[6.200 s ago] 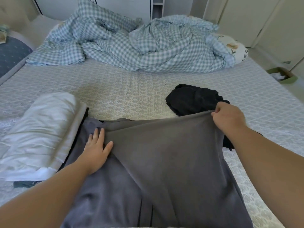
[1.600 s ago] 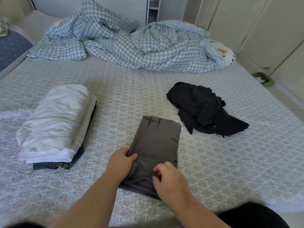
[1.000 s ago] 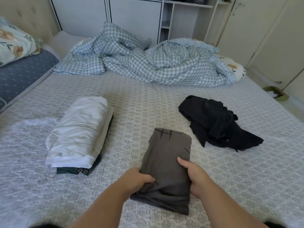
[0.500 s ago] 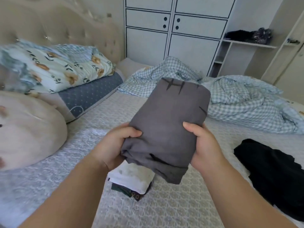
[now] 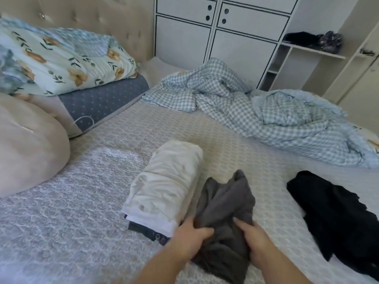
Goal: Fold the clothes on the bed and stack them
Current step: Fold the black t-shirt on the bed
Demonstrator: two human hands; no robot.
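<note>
The grey garment (image 5: 224, 218) is a rumpled, loosely bunched bundle, its folds slack and its far end poking up in two soft peaks. It lies on the bed (image 5: 82, 201) at the near edge of the view, pressed against the right side of the folded stack. Both hands have it: the left hand (image 5: 190, 241) curls its grip around the bundle's left side, thumb over the top, and the right hand (image 5: 254, 237) closes on the right side with fingers sunk into the cloth.

The folded stack (image 5: 166, 187) is touching the grey garment on its left; a white folded piece sits on top, smooth but creased, with a dark piece showing snaps at the near corner underneath. To the right, well apart, a black garment (image 5: 336, 218) lies crumpled and unfolded, running off toward the bed's right edge.

Between the stack and the black garment the patterned cover is bare, and a wide open stretch lies to the left of the stack. Farther back, a blue checked duvet (image 5: 266, 113) is heaped across the bed, and floral pillows (image 5: 61, 60) sit against the headboard at the left.
</note>
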